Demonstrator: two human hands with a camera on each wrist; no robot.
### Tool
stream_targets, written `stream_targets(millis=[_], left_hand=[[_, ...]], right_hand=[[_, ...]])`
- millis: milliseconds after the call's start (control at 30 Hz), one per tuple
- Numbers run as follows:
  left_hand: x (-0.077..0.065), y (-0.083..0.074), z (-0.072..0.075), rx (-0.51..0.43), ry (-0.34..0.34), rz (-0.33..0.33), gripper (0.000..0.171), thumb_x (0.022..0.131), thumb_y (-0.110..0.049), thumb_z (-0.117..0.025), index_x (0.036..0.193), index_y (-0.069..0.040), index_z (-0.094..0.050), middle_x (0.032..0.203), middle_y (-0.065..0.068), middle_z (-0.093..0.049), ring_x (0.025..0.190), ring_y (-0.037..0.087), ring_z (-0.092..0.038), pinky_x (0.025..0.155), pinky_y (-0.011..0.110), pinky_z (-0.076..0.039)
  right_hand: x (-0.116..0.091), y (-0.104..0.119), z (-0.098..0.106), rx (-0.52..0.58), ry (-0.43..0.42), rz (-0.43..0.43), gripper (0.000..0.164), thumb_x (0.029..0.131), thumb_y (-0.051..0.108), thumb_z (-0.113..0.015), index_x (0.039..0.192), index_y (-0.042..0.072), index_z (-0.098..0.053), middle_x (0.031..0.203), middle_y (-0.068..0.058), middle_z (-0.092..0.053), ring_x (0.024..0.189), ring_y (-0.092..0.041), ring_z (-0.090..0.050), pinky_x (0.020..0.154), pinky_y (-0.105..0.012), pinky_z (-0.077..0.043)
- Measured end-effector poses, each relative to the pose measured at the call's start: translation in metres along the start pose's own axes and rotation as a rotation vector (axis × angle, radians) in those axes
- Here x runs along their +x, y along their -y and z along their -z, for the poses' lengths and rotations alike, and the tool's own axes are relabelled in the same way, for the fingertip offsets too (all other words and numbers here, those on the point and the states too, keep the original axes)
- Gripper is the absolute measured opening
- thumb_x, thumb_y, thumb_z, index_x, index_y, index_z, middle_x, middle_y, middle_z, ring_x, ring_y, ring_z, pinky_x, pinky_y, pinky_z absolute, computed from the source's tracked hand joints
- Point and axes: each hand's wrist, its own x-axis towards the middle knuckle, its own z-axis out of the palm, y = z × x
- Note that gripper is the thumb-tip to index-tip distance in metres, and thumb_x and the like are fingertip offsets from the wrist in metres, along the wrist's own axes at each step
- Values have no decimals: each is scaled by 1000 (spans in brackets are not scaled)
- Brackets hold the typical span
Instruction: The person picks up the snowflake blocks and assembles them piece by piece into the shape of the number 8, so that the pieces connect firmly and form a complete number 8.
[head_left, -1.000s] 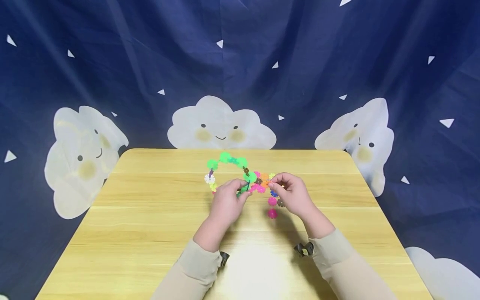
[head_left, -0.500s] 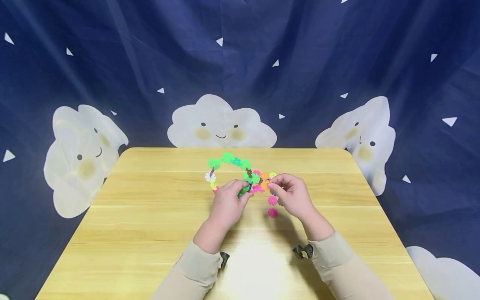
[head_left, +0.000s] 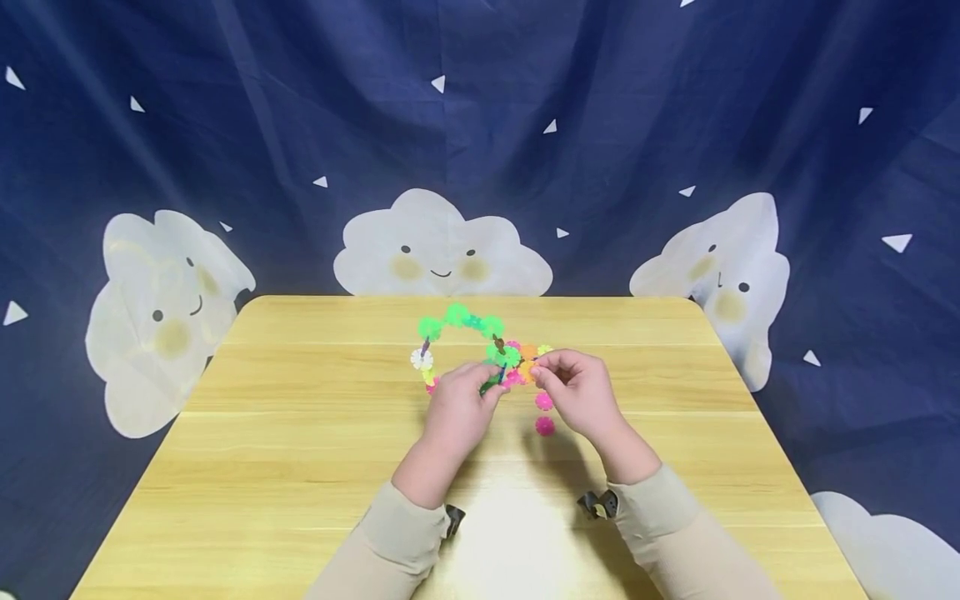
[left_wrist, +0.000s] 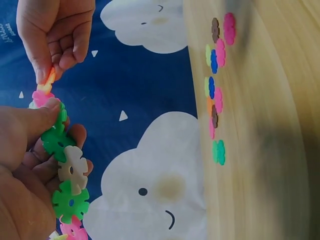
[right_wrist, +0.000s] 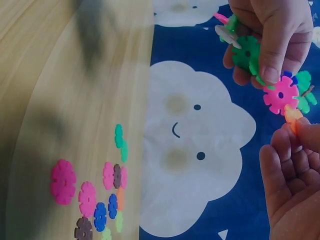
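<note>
A ring of interlocking snowflake discs (head_left: 457,314), mostly green with white, yellow and pink ones, is held above the table. My left hand (head_left: 459,408) grips its near side, thumb against a green disc (left_wrist: 57,142). My right hand (head_left: 581,392) pinches an orange snowflake disc (right_wrist: 293,117) between thumb and fingers. In the right wrist view the orange disc meets the edge of a pink disc (right_wrist: 281,95) beside the left thumb. How deep their slots engage, I cannot tell. In the head view the left fingers hide part of the ring.
Loose snowflake discs lie on the wooden table (head_left: 300,467) beyond and below the hands, among them pink (right_wrist: 63,181), blue (right_wrist: 100,216), brown (right_wrist: 84,229) and teal ones (right_wrist: 119,136). A dark blue curtain (head_left: 480,142) with clouds hangs behind the table.
The ring has shifted and turned slightly to the right. My right hand has come a little left, closer to the left hand, still pinching the orange disc.
</note>
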Motion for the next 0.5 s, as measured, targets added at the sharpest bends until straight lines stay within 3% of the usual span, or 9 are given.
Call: stream_targets(millis=[233, 367, 500], left_hand=[[-1, 1, -3, 3, 2, -6, 26, 90, -11, -85, 113, 0, -79, 112, 15, -78, 108, 31, -75, 94, 42, -60], [3, 1, -2, -175, 98, 141, 43, 91, -27, -87, 121, 0, -73, 113, 13, -76, 107, 30, -72, 93, 43, -60], [9, 2, 2, -404, 194, 315, 55, 93, -35, -83, 131, 1, -64, 119, 13, -71, 106, 29, -67, 89, 45, -59]], right_hand=[[1, -1, 2, -61, 49, -18, 7, 95, -4, -75, 88, -4, -74, 74, -13, -71, 58, -8, -60, 53, -22, -51], [0, -3, 5, -32, 30, -23, 5, 96, -3, -75, 91, -6, -73, 76, -12, -71, 60, -7, -60, 55, -21, -53], [0, -1, 3, -35, 30, 42, 5, 95, -5, -76, 90, -5, -74, 76, -9, -71, 58, -7, -57, 54, -21, -50]])
